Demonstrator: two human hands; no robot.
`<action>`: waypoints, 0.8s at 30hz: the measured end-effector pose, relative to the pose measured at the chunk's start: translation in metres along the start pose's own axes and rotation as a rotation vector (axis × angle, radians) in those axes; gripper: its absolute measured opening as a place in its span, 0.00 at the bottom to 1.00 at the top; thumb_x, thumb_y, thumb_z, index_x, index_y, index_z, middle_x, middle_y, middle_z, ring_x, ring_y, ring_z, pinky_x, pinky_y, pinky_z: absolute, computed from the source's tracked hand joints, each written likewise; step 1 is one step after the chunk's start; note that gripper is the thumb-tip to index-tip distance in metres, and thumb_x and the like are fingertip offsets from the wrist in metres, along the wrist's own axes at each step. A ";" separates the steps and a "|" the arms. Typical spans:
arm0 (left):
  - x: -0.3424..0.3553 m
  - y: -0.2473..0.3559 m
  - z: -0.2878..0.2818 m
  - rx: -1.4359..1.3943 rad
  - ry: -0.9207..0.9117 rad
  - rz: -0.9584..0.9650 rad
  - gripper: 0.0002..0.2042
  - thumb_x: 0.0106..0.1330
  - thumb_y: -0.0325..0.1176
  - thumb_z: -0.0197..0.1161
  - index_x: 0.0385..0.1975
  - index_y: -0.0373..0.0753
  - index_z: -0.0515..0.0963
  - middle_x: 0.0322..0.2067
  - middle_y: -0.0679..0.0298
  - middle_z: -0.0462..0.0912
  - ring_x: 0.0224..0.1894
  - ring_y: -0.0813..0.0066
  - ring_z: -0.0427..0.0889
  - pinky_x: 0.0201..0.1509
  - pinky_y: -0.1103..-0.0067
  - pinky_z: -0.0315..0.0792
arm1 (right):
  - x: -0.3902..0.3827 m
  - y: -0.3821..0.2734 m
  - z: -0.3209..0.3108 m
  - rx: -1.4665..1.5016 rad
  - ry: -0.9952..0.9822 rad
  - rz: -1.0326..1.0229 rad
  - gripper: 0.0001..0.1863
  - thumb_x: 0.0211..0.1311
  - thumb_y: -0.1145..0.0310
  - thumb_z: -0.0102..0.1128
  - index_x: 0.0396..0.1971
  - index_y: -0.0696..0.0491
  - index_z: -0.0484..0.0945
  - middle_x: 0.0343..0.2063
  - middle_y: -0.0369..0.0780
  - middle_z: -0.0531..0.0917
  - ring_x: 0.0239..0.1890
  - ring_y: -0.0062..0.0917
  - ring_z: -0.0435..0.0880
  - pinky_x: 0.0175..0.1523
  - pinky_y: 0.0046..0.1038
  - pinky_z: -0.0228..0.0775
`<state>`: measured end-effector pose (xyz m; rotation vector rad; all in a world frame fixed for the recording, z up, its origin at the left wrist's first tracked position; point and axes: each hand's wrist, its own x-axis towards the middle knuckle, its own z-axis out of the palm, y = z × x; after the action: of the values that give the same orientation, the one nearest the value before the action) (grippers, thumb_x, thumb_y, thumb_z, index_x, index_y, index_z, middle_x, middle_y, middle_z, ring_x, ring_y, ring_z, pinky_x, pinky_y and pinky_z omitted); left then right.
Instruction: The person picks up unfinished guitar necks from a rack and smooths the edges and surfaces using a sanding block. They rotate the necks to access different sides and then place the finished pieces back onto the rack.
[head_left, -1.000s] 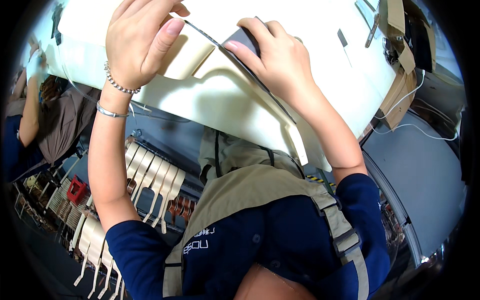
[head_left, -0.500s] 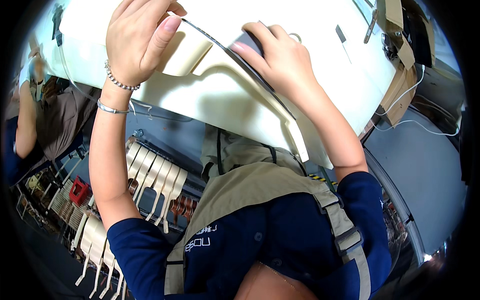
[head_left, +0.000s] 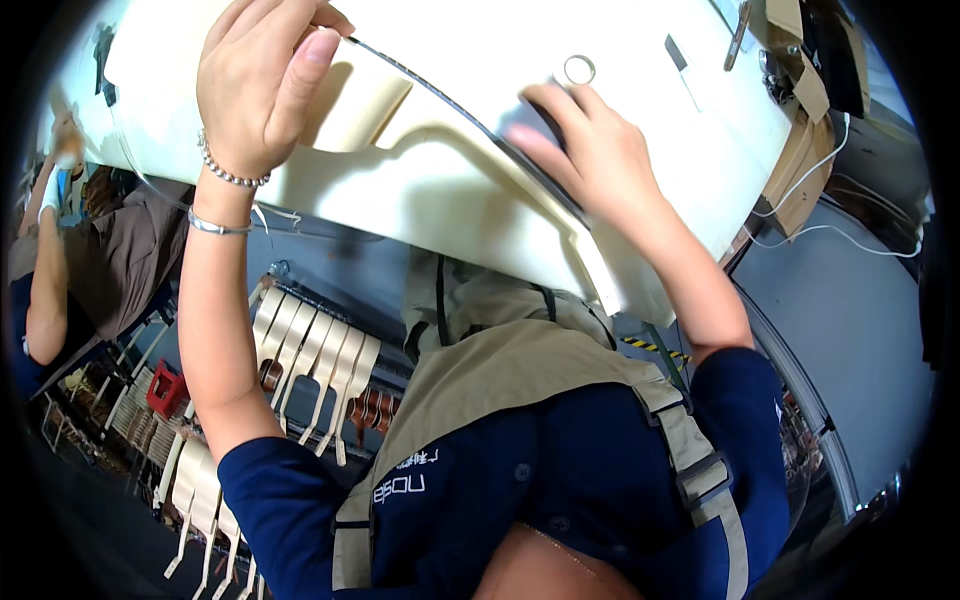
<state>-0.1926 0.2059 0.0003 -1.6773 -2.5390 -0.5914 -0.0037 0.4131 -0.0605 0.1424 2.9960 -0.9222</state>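
A cream instrument neck (head_left: pixel 355 110) with a curved, thick heel lies slanting across the white table's near edge. Along its upper side runs a dark fingerboard strip (head_left: pixel 430 90), and its narrow end points toward my apron. My left hand (head_left: pixel 255 85) grips the far left end, thumb on the near side; some fingertips are hidden. A dark grey block (head_left: pixel 546 122), partly covered and blurred, is in my right hand (head_left: pixel 605 150). That hand is beside the strip's lower half; whether the block touches it I cannot tell.
A ring-shaped roll (head_left: pixel 579 69) and a flat dark piece (head_left: pixel 677 52) lie on the white table (head_left: pixel 650 110). Cardboard boxes (head_left: pixel 800 190) and white cables stand right. Below left, a rack holds several cream necks (head_left: pixel 315 335) near a red crate (head_left: pixel 167 390). Another person's arm (head_left: pixel 48 290) is far left.
My right hand has slid right and nearer to me along the strip with the grey block, uncovering the ring-shaped roll. My left hand and the neck's far end have shifted slightly left.
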 end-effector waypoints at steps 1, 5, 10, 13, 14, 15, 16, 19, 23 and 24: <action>0.000 0.001 0.002 -0.005 0.004 -0.005 0.26 0.66 0.47 0.31 0.50 0.40 0.73 0.29 0.64 0.80 0.35 0.69 0.78 0.59 0.69 0.58 | -0.012 0.001 -0.004 0.002 -0.029 0.023 0.24 0.58 0.43 0.51 0.42 0.47 0.75 0.29 0.47 0.77 0.28 0.40 0.80 0.32 0.35 0.73; 0.006 0.002 -0.002 0.012 -0.001 0.008 0.25 0.67 0.45 0.31 0.50 0.40 0.73 0.29 0.64 0.80 0.36 0.70 0.78 0.60 0.68 0.58 | 0.033 -0.013 0.007 -0.023 0.076 -0.012 0.24 0.57 0.43 0.49 0.42 0.47 0.75 0.26 0.48 0.77 0.26 0.41 0.80 0.32 0.36 0.73; 0.000 -0.003 0.001 0.011 0.004 0.011 0.25 0.67 0.45 0.31 0.51 0.40 0.73 0.29 0.64 0.81 0.37 0.69 0.78 0.60 0.68 0.58 | 0.014 -0.001 0.003 0.037 -0.036 0.007 0.23 0.58 0.44 0.50 0.43 0.46 0.75 0.29 0.46 0.77 0.29 0.41 0.80 0.33 0.35 0.73; 0.000 -0.002 0.003 0.004 0.022 0.006 0.25 0.66 0.45 0.31 0.51 0.40 0.73 0.28 0.63 0.81 0.37 0.69 0.78 0.60 0.67 0.58 | -0.074 0.037 -0.021 0.035 -0.189 0.092 0.21 0.57 0.45 0.53 0.42 0.45 0.75 0.30 0.43 0.76 0.30 0.37 0.80 0.34 0.33 0.73; 0.001 -0.002 0.003 -0.001 0.019 0.001 0.26 0.66 0.46 0.31 0.51 0.40 0.73 0.28 0.63 0.81 0.37 0.69 0.78 0.60 0.67 0.58 | -0.087 0.038 -0.025 0.073 -0.192 0.141 0.21 0.56 0.46 0.54 0.41 0.45 0.75 0.30 0.43 0.76 0.30 0.36 0.80 0.34 0.33 0.73; 0.002 -0.001 0.003 -0.007 0.016 -0.006 0.26 0.66 0.46 0.31 0.51 0.40 0.73 0.28 0.63 0.81 0.38 0.69 0.78 0.60 0.67 0.58 | -0.083 0.041 -0.023 0.043 -0.167 0.104 0.20 0.56 0.46 0.54 0.41 0.45 0.75 0.30 0.43 0.76 0.30 0.36 0.79 0.33 0.33 0.73; 0.003 0.000 0.002 -0.013 0.003 -0.003 0.26 0.66 0.46 0.31 0.51 0.40 0.73 0.29 0.63 0.81 0.38 0.69 0.78 0.61 0.67 0.58 | -0.072 0.037 -0.017 0.021 -0.137 0.077 0.20 0.56 0.47 0.55 0.41 0.45 0.75 0.29 0.43 0.76 0.29 0.36 0.79 0.33 0.32 0.73; 0.003 -0.002 0.004 -0.007 -0.002 0.001 0.26 0.67 0.46 0.30 0.51 0.40 0.73 0.29 0.62 0.81 0.39 0.69 0.78 0.61 0.67 0.57 | -0.007 0.006 -0.003 0.028 -0.096 0.057 0.22 0.61 0.47 0.48 0.45 0.48 0.73 0.34 0.43 0.76 0.34 0.38 0.79 0.39 0.33 0.72; 0.002 -0.003 0.002 0.003 -0.007 -0.006 0.27 0.67 0.47 0.30 0.51 0.39 0.73 0.30 0.62 0.81 0.39 0.69 0.77 0.61 0.66 0.57 | 0.004 0.007 0.001 0.071 -0.087 0.034 0.24 0.59 0.43 0.47 0.44 0.45 0.73 0.32 0.45 0.77 0.32 0.39 0.79 0.36 0.35 0.72; 0.001 -0.001 0.002 -0.001 -0.009 -0.011 0.27 0.67 0.47 0.30 0.51 0.39 0.73 0.30 0.62 0.81 0.39 0.68 0.77 0.61 0.66 0.57 | -0.014 0.019 0.002 0.080 -0.091 0.027 0.24 0.58 0.42 0.48 0.44 0.44 0.74 0.31 0.45 0.77 0.31 0.40 0.80 0.36 0.35 0.73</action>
<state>-0.1938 0.2072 -0.0020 -1.6713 -2.5558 -0.5874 0.0117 0.4269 -0.0722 0.1369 2.8688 -1.0180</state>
